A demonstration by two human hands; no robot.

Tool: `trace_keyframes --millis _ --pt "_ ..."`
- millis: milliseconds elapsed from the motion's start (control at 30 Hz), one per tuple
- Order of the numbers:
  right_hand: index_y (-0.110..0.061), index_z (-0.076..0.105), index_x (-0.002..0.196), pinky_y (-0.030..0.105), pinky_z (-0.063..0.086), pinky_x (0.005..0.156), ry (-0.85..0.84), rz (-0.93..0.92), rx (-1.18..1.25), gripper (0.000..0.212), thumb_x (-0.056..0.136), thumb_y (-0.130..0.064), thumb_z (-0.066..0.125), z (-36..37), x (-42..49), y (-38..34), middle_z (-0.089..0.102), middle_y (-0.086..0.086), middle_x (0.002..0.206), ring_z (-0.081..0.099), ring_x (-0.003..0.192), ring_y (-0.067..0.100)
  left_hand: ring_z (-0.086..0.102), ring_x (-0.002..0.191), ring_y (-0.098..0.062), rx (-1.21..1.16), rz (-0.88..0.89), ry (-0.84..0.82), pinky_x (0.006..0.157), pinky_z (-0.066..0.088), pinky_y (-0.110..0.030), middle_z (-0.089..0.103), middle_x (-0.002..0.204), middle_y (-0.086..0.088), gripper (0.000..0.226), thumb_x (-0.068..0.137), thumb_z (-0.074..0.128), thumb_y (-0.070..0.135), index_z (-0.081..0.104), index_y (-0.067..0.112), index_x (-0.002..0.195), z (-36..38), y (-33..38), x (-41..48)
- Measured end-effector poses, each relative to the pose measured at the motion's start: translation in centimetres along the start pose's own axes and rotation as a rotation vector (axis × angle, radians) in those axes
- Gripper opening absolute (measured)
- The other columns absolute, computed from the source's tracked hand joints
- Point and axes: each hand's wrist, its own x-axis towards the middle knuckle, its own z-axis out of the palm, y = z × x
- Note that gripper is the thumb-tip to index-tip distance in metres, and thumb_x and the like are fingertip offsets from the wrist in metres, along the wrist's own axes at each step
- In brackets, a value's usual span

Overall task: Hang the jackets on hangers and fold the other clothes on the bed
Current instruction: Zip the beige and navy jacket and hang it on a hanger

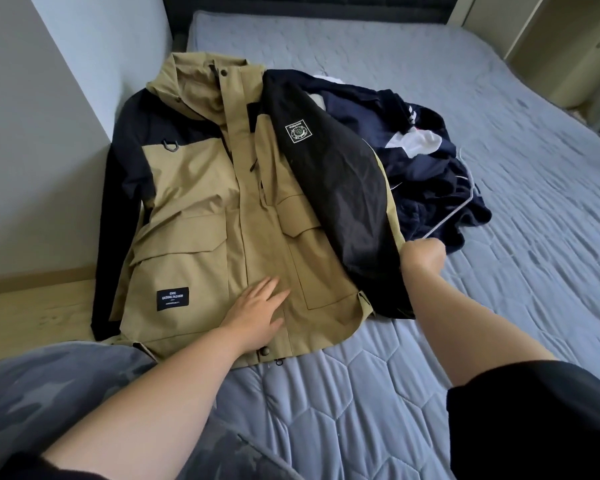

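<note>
Khaki-and-black hooded jacket [201,209] lies collar-away, left hand [257,310] flat near its hem, right hand [423,256] fisted round a thin white wire hanger [451,214] alongside, looks like.

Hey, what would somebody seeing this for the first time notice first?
The big khaki and black jacket spread flat on the left side of the bed, one black sleeve folded across its front, with the left hand lying flat near its hem. Just right of it sits a rumpled navy pile of clothes, and the right hand grips a thin pale hanger lying over that pile.
</note>
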Motion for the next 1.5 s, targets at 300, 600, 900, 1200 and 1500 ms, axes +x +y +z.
trace_keyframes --millis 300,600,900,1200,1500 --pt "-0.012 0.054 0.087 0.034 0.031 0.076 0.051 -0.757 -0.436 0.013 0.078 -0.003 0.052 1.3 -3.8 -8.0 0.067 0.012 0.087 0.055 0.087 0.035 -0.001 0.146 -0.017 -0.204 -0.114 0.003 0.117 0.005 -0.035 0.002 0.159 -0.001 0.058 0.095 0.039 0.019 0.021 0.024 0.15 -1.2 -0.7 -0.5" --pt "-0.01 0.053 0.074 0.036 0.039 0.06 -0.014 -1.075 -0.017 0.01 0.079 -0.002 0.05 5.8 -13.5 -13.0 0.06 0.006 0.071 0.051 0.067 0.03 0.014 0.144 -0.016 -0.796 -0.517 0.504 0.111 0.018 -0.026 0.007 0.158 0.001 0.061 0.091 0.041 0.008 0.023 0.02 0.149 -7.2 -4.2 -2.0" --pt "-0.008 0.063 0.084 0.028 0.021 0.075 -0.034 -1.004 -0.041 0.01 0.085 -0.005 0.053 6.9 -13.0 -12.1 0.06 0.005 0.082 0.05 0.085 0.027 0.062 0.084 -0.018 -2.044 -0.672 0.761 0.073 0.046 -0.027 0.063 0.09 -0.006 0.02 0.098 0.043 0.034 0.052 0.016 0.1 -10.6 -7.9 -3.5" --pt "-0.02 0.053 0.094 0.036 0.034 0.086 -0.302 -0.874 -0.281 0.02 0.085 -0.037 0.051 9.0 -14.6 -13.0 0.051 -0.007 0.089 0.051 0.091 0.02 0.071 0.059 -0.02 -2.056 -0.582 0.589 0.057 0.057 -0.029 0.07 0.064 -0.014 0.034 0.104 0.023 0.017 0.042 0.009 0.078 -11.4 -5.8 -2.9" --pt "-0.016 0.04 0.06 0.037 0.034 0.079 -0.12 -0.676 0.005 0.035 0.09 -0.033 0.046 11.0 -13.6 -20.9 0.049 -0.001 0.059 0.048 0.064 0.025 0.072 0.071 -0.019 -1.763 -0.436 0.439 0.057 0.055 -0.027 0.074 0.083 -0.006 0.021 0.1 0.04 0.022 0.058 0.011 0.095 -15.1 -7.8 1.2"
